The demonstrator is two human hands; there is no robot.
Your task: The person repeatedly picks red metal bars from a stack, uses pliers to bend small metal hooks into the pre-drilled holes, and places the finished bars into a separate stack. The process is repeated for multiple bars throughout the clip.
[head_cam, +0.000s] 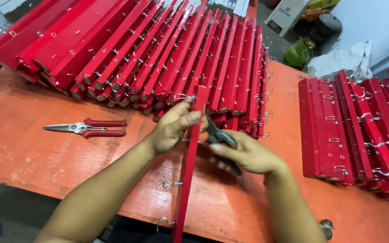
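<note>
Hands meet at centre frame over an orange table (32, 153). Left hand (173, 127) clenched around a red wooden slat (189, 162) stood on edge, thumb pressed on its face near the top; slat runs from centre down to the bottom edge of the frame, metal hooks (171, 184) sticking out of its left side. Right hand (248, 155) clenched on pliers (219, 137), nose touching the slat's right edge just below the left thumb. Red-handled snips (86, 128) lie at left, well apart from both hands, bare tabletop around them. Stack of hooked red slats (158, 49) fills the upper frame, just beyond the hands. Second batch (356, 126) at right; a bare strip lies between the two piles.
</note>
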